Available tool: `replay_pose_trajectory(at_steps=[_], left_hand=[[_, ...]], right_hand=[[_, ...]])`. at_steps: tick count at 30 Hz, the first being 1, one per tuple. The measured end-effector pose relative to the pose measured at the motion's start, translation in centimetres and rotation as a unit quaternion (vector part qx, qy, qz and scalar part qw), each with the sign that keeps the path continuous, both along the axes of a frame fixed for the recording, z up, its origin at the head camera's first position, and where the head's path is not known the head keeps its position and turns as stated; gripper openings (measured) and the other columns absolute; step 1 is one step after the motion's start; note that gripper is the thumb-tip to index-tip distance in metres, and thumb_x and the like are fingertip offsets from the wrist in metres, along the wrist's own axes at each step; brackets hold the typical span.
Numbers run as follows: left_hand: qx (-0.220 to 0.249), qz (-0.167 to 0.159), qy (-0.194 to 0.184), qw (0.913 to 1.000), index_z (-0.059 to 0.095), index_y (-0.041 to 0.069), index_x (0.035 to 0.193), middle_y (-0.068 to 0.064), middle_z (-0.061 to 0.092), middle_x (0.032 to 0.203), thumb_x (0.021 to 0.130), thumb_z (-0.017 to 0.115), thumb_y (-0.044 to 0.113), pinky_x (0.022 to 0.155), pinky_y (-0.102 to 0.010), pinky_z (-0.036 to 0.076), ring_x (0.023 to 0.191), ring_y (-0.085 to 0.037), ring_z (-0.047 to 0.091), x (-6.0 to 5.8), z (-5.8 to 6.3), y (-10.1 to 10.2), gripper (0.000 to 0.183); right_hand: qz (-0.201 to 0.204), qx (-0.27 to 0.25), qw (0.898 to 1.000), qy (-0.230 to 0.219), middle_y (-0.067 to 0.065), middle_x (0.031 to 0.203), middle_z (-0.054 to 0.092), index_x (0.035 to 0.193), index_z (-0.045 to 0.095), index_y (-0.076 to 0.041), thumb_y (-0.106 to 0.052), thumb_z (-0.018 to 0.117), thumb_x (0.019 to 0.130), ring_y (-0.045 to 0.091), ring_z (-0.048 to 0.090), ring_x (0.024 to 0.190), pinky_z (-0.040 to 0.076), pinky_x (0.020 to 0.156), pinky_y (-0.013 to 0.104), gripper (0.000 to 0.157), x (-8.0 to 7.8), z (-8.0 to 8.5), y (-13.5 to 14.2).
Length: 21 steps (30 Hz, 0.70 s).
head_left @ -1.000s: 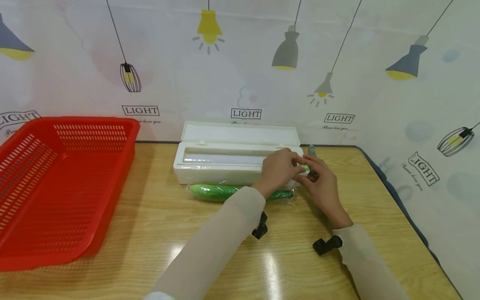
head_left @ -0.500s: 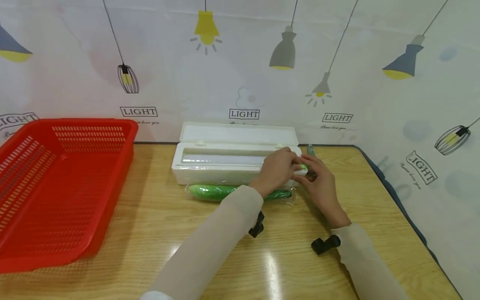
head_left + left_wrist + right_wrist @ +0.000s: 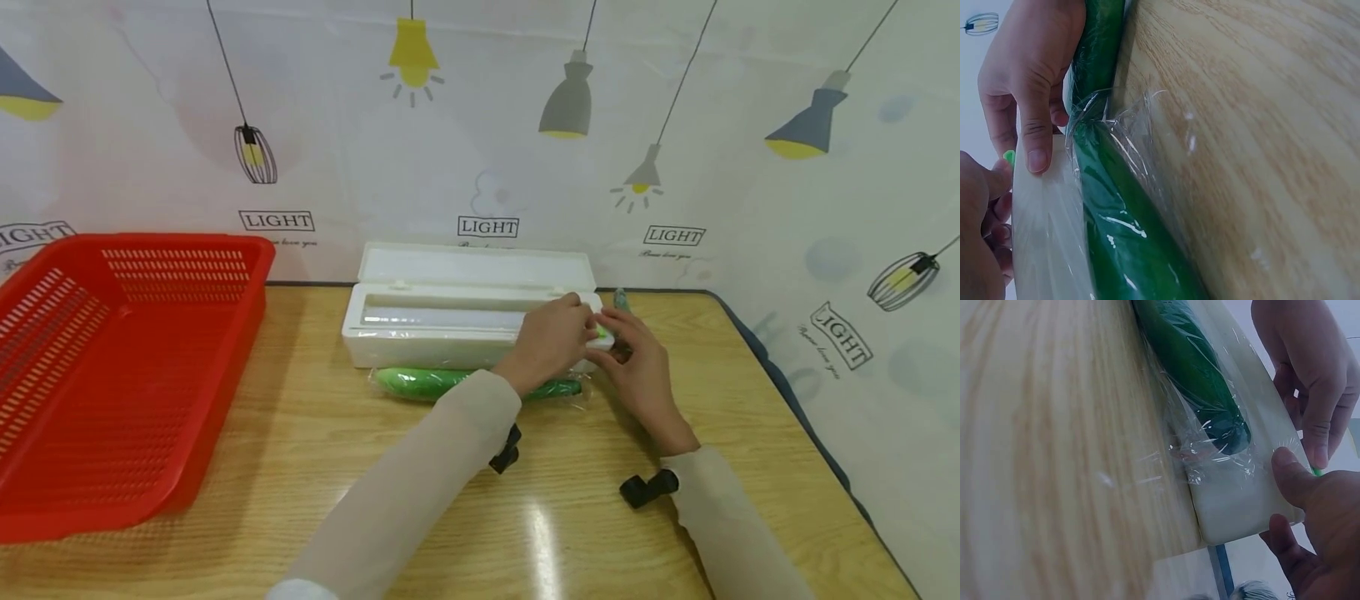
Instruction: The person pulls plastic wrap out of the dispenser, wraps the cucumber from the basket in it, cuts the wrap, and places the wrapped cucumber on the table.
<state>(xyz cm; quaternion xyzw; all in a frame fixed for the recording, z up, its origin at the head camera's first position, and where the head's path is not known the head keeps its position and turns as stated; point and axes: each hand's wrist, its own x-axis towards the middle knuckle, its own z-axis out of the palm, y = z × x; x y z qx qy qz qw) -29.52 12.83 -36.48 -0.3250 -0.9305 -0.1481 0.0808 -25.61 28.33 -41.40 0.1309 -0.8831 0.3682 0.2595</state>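
Observation:
A white cling film box stands at the back of the table with its lid raised and a film roll inside. My right hand grips the box's right end, its thumb on the front face. Beside it, my left hand pinches a small green slider at the box's front top edge; the fingertips partly hide the slider. Clear film hangs down the box front. Along the front lies a green cucumber wrapped in clear film, its middle hidden by the left wrist in the head view.
A red plastic basket stands at the left of the wooden table. Behind the box's right end, the tip of another green, film-wrapped vegetable shows. A patterned wall covering rises directly behind the table.
My left fingertips have shifted slightly left along the box edge with the green slider. The right hand keeps its place on the box end.

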Motion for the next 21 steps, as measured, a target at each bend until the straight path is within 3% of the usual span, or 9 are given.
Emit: replay_pose_trajectory(at_steps=[10, 21], left_hand=[[-0.017, 0.013, 0.005, 0.9998, 0.070, 0.022, 0.110, 0.006, 0.058, 0.095, 0.095, 0.061, 0.034, 0.067, -0.024, 0.049, 0.082, -0.008, 0.057, 0.13, 0.30, -0.13, 0.023], [-0.033, 0.019, 0.022, 0.9990, 0.072, 0.023, 0.103, 0.007, 0.056, 0.090, 0.095, 0.059, 0.036, 0.062, -0.024, 0.048, 0.075, -0.008, 0.053, 0.29, 0.24, -0.35, 0.020]], right_hand=[[0.005, -0.009, 1.000, -0.002, 0.015, 0.131, 0.054, 0.123, 0.062, 0.001, 0.000, 0.078, 0.075, 0.024, 0.060, 0.075, 0.045, 0.061, 0.013, 0.050, -0.14, -0.17, 0.00], [-0.001, 0.012, 1.000, 0.002, 0.014, 0.132, 0.054, 0.124, 0.062, 0.000, -0.005, 0.079, 0.077, 0.021, 0.060, 0.074, 0.043, 0.060, 0.011, 0.050, 0.00, -0.22, 0.02]])
